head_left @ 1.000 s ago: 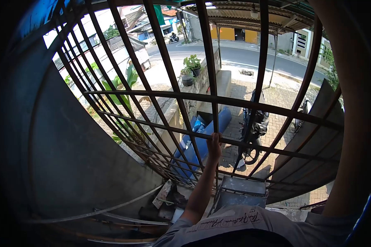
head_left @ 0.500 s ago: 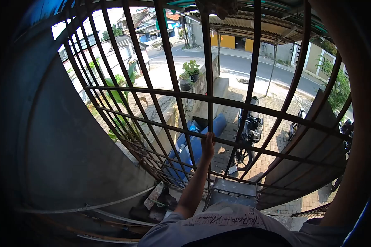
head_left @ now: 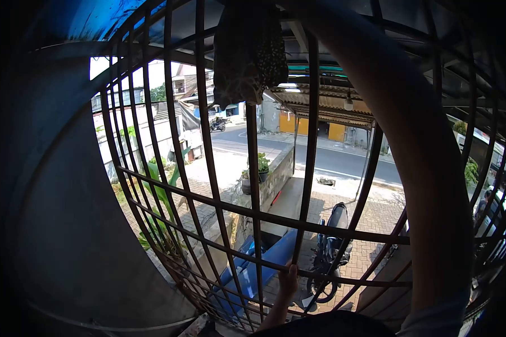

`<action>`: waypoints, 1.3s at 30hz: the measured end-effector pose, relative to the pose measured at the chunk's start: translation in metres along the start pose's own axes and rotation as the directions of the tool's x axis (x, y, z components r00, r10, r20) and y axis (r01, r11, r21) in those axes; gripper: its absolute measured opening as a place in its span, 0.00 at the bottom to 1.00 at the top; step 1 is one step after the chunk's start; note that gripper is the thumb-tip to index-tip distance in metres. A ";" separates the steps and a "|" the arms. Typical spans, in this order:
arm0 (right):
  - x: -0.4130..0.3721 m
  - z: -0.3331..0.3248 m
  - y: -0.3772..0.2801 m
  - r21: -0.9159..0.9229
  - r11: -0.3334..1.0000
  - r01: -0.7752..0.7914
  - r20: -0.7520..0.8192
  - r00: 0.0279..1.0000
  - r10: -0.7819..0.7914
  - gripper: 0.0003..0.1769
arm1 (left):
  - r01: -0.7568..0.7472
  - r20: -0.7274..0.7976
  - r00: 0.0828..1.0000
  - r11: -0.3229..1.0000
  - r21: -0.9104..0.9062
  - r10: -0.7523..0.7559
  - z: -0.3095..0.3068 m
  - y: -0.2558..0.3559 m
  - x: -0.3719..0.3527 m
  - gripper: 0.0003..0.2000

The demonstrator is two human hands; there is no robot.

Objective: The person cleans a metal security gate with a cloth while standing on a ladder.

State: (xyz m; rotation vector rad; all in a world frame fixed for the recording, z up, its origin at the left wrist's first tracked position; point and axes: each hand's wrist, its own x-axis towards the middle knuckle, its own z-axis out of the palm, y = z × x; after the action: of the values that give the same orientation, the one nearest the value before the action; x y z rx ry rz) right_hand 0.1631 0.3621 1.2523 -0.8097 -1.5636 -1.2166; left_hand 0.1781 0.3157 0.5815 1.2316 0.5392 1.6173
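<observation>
My left hand is closed around an upright bar of the dark metal grille, just at the lower crossbar. On the right, my raised right arm sweeps up to the top edge, where the hand is mostly cut off and lost in shadow. A dark, speckled cloth hangs down at the end of that arm, in front of the bars. It appears gripped by my right hand, though the fingers are hidden.
Beyond the grille stand a motorcycle, a blue tarp-like cover and a low wall with a potted plant. A road runs behind them. A grey wall borders the left side.
The view has tilted upward, so the bars and yard sit lower. The cloth shows far more fully and has shifted left across the bars. My left hand stays on its bar.
</observation>
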 end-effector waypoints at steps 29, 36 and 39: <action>-0.245 -0.017 -0.043 0.499 0.860 0.110 0.385 0.861 -0.333 0.12 | 0.088 -0.077 0.992 0.993 -0.084 -0.095 -0.009 -0.007 0.017 0.20; -0.292 -0.073 -0.090 0.485 0.868 0.108 0.794 0.360 -0.489 0.10 | 0.032 -0.141 0.990 0.998 0.062 -0.023 0.003 0.004 0.013 0.25; -0.241 -0.088 -0.074 0.499 0.859 -0.111 0.791 0.462 -0.400 0.11 | 0.030 -0.158 0.987 0.998 0.055 -0.021 0.002 -0.004 0.013 0.25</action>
State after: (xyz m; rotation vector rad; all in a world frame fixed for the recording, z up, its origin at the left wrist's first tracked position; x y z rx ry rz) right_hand 0.1981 0.2697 1.0044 -1.0306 -2.7230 -0.3550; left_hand 0.1820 0.3285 0.5854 1.1397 0.7020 1.6967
